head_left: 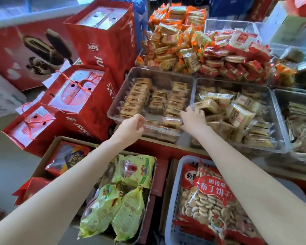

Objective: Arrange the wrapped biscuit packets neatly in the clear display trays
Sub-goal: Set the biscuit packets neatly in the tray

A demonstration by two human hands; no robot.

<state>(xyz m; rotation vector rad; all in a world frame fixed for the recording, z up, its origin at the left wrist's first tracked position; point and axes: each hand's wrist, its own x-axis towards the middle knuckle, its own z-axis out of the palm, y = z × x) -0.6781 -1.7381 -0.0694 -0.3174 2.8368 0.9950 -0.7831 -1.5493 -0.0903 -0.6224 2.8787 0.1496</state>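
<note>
Nearest, a red bag [210, 197] printed 奶香味 布丁饼干 lies in a pale basket [173, 200], beside green snack packs [129, 175] in a cardboard box. Further out, the left hand [131, 128] curls its fingers over the near rim of the left clear tray [117, 103], where biscuit packets [136, 98] stand in rows. The right hand [193, 119] holds one wrapped packet [204, 106] at the edge of the right clear tray [279, 131], heaped with loose packets. Red gift bags [85, 110] stand left; their script is too blurred to read.
</note>
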